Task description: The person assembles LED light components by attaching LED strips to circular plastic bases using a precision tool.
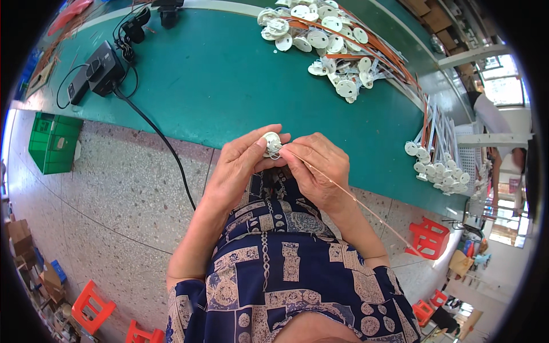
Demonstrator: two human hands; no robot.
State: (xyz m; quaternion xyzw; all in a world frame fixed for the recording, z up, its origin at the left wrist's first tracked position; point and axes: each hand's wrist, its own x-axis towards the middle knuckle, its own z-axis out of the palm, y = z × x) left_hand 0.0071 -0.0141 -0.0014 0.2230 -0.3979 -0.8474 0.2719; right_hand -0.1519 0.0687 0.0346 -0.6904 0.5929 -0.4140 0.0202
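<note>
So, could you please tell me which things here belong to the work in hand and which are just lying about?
In use:
- left hand and right hand
- small white round part gripped by both hands
- thin orange wire running from it

Lying about:
- black charger box
- green crate
- red stool
- pile of white parts, perhaps stock

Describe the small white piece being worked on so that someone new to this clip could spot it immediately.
Start at the green table and come to its near edge, where the left hand and right hand meet. The white round fitting sits pinched between their fingertips, with a thin orange wire trailing from it to the lower right. Unlike the heaped white fittings farther back, it is single and held off the table.
</note>
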